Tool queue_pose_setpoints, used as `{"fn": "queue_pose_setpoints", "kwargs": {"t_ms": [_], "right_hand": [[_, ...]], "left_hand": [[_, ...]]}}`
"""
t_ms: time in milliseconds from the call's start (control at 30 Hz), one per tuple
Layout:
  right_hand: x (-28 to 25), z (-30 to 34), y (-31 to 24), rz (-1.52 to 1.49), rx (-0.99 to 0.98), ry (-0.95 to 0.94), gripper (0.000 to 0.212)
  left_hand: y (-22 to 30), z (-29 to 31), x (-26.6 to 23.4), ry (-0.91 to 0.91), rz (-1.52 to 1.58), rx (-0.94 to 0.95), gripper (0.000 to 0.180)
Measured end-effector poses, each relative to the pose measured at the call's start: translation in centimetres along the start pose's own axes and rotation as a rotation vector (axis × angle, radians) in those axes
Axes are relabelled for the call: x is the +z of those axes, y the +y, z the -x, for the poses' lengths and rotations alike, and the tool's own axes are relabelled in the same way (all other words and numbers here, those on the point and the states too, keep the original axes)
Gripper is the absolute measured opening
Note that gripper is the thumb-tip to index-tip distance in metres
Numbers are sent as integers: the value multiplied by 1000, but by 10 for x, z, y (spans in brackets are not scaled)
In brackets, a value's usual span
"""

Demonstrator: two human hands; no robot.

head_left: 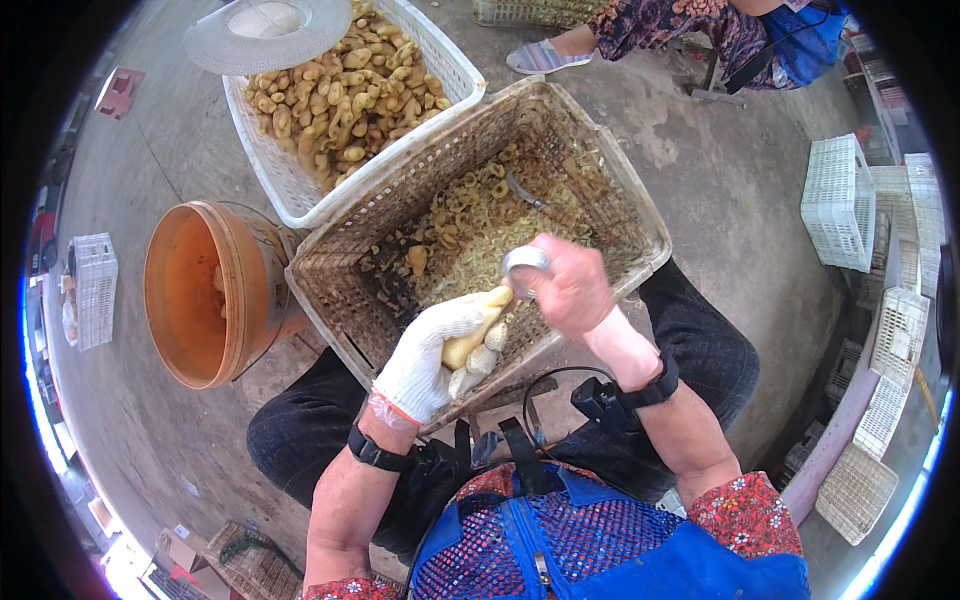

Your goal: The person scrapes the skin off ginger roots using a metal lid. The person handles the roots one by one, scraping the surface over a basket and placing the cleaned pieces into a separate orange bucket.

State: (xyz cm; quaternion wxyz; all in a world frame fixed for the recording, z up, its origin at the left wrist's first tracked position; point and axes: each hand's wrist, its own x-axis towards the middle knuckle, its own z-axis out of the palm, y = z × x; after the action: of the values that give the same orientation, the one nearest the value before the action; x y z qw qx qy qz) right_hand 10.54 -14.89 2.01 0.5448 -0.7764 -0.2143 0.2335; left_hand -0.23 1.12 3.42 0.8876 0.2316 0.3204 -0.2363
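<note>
The left hand [432, 355], in a white knit glove, is closed around a pale yellow root piece [476, 328], most likely ginger or something similar, and holds it over the near rim of the woven basket [330, 275] that rests on the person's lap. The bare right hand [570, 290] is closed on a small curved metal scraper [524, 262], its blade set against the upper end of the root piece.

To do this well, the blade should probably stay shallow against the skin, with short strokes directed away from the gloved fingers, and the root should be turned a little after each pass so no patch is missed. Working above the basket lets the scrapings fall inside rather than on the trousers.

The root piece looks smooth and creamy yellow where it shows, knobbly at its lower end, partly hidden by the glove. Inside the basket lies a bed of yellowish peelings [470, 225] and one stray chunk.

Beyond the basket's far rim stands a white plastic crate [290, 185] heaped with brown-yellow unpeeled pieces, a pale hat [268, 32] resting on its corner. Left of the basket sits an orange bucket [200, 295]. Farther behind the basket, another person's foot in a slipper [545, 55] shows on the concrete floor.
</note>
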Motion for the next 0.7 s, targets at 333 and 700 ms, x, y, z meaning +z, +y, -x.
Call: {"fn": "queue_pose_setpoints", "kwargs": {"t_ms": [333, 700], "right_hand": [[-13, -1, -12, -143, 128, -288, 15], [-3, 2, -3, 204, -172, -312, 12]], "left_hand": [[1, -1, -11, -85, 129, 11, 50], [-2, 1, -5, -1, -328, 96, 35]]}}
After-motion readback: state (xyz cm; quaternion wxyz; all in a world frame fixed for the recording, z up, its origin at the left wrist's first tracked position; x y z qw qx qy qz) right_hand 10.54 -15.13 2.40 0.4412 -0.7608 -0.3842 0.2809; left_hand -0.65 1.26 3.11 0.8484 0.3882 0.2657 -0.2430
